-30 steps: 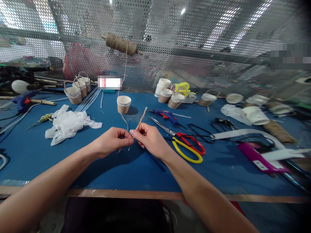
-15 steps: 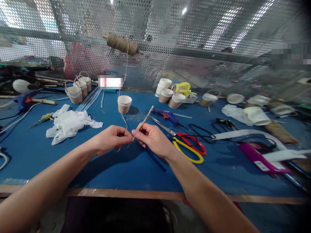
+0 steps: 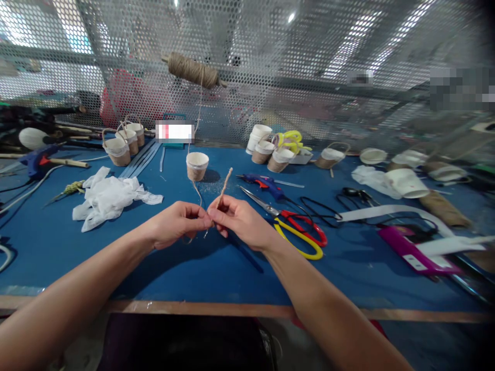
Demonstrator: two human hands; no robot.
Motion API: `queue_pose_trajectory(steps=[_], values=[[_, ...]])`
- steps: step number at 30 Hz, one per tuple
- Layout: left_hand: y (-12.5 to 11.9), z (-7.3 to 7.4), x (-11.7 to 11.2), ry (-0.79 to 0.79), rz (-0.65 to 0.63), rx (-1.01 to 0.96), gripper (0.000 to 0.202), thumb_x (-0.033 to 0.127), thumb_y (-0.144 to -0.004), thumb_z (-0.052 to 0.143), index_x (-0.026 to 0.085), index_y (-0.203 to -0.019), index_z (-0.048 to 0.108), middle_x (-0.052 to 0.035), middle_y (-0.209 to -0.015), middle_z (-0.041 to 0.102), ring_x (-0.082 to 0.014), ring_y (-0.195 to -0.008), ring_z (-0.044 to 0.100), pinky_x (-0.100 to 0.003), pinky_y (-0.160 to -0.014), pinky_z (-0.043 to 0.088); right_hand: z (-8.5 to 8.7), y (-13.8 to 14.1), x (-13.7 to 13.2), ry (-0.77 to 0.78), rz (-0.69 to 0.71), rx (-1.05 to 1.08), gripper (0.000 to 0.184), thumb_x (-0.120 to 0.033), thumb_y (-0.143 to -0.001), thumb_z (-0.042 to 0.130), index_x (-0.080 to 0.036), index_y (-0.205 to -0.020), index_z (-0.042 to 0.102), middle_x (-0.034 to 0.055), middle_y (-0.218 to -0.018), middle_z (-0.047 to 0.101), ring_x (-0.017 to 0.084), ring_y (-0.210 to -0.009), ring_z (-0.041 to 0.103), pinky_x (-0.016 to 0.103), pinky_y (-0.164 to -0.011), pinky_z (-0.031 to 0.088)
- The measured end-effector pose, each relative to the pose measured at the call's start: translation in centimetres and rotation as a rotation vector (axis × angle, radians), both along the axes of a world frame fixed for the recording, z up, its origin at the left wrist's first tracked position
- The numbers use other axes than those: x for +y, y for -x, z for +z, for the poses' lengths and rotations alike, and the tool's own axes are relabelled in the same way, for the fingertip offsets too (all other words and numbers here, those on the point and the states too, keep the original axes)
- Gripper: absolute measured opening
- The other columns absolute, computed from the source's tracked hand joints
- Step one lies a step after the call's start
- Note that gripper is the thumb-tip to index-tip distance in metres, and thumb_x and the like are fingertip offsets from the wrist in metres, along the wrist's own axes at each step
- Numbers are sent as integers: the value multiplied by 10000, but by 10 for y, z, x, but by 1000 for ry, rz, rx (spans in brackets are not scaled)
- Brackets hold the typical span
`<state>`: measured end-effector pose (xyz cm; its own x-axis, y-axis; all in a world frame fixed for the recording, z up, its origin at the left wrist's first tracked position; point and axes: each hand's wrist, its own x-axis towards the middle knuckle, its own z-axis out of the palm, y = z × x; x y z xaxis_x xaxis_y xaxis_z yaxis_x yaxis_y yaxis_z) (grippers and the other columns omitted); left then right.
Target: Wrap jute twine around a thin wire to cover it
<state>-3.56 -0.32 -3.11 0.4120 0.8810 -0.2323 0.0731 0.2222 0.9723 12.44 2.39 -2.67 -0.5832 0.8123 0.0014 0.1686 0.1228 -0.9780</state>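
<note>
My left hand (image 3: 177,224) and my right hand (image 3: 240,221) meet fingertip to fingertip over the blue table (image 3: 193,268), both pinched on a short braided piece of jute twine (image 3: 224,186). The braided end sticks up and away from my right fingers. A thin loose strand hangs below the pinch. Behind the hands stands a paper cup wrapped in twine (image 3: 197,165), with a strand running from it toward my left hand. A spool of jute twine (image 3: 193,70) hangs on the mesh screen above, its strand dropping to the cup.
Red and yellow scissors (image 3: 297,231) lie right of my right hand, a blue glue gun (image 3: 266,184) behind them. Crumpled white cloth (image 3: 108,198) lies left. Twine-wrapped cups (image 3: 124,141) and white cups (image 3: 270,152) stand along the back. Black cables and a magenta tool (image 3: 413,255) lie at right.
The braided end swung right and then back up to the left as my right fingers turned it. Both hands stayed in place.
</note>
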Motion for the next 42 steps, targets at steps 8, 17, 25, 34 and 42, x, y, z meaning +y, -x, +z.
queue_pose_trajectory(steps=[8, 17, 25, 34, 42], values=[[3, 2, 1, -112, -8, 100, 208, 327, -695, 572, 128, -662, 522, 44, -564, 437, -45, -461, 352, -180, -419, 275, 2, 0, 0, -7, -51, -40, 270, -409, -713, 579, -156, -682, 492, -50, -544, 439, 57, -459, 407, 194, -413, 352], [4, 2, 1, -256, -40, 247, 196, 307, -739, 513, 138, -641, 490, 45, -573, 421, -58, -498, 333, -197, -463, 266, 3, -1, 0, -50, -75, -170, 260, -399, -749, 538, -151, -693, 487, -58, -471, 429, 58, -408, 399, 192, -397, 305], [2, -1, 1, -103, -47, 117, 243, 361, -715, 559, 126, -680, 505, 55, -557, 392, -42, -453, 300, -191, -415, 220, 1, 2, -2, -102, -87, -172, 261, -390, -754, 539, -152, -665, 477, -42, -513, 456, 60, -433, 398, 199, -407, 311], [3, 5, 1, -68, -30, 105, 216, 318, -709, 557, 127, -632, 491, 60, -534, 385, -38, -445, 314, -191, -412, 223, 0, -2, 1, -39, 11, -59, 242, -387, -759, 538, -159, -698, 488, -49, -549, 431, 60, -472, 410, 192, -429, 366], [7, 8, 1, -135, -79, 196, 206, 317, -719, 537, 121, -655, 522, 47, -552, 423, -48, -480, 304, -196, -433, 219, 0, -2, 2, -38, 8, -116, 253, -387, -769, 520, -149, -692, 478, -56, -506, 418, 53, -433, 392, 193, -420, 346]])
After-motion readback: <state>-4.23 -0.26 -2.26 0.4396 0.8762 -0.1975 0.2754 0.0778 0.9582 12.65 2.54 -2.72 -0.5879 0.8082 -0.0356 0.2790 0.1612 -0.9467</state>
